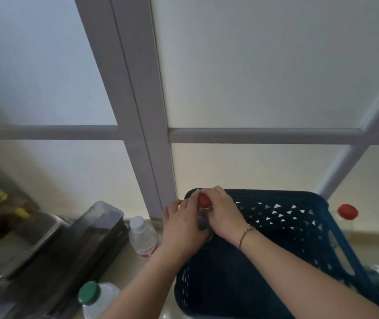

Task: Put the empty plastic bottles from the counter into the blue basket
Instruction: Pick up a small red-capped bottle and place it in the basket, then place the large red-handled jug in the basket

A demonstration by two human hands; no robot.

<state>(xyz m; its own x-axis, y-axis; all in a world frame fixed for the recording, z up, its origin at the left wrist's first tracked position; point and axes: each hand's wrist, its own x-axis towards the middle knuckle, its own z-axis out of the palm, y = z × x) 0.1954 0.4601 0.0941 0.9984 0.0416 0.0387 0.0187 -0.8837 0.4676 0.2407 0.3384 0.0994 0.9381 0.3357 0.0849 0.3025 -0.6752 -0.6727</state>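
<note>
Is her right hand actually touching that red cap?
Touching. The head view shows the right hand with fingers curled over the red cap of the bottle held above the blue basket.

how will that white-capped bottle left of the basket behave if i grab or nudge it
The white-capped bottle looks clear and holds no visible liquid, so it is probably very light and its thin walls may dent under a firm grip. It stands upright, tall and narrow, on the counter, so a sideways nudge would likely tip it, and its round body could then roll.

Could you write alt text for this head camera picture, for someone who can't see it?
Two hands, left hand and right hand, hold a red-capped bottle over a blue basket on a counter; a white-capped bottle and a green-capped bottle stand left of it.
</note>
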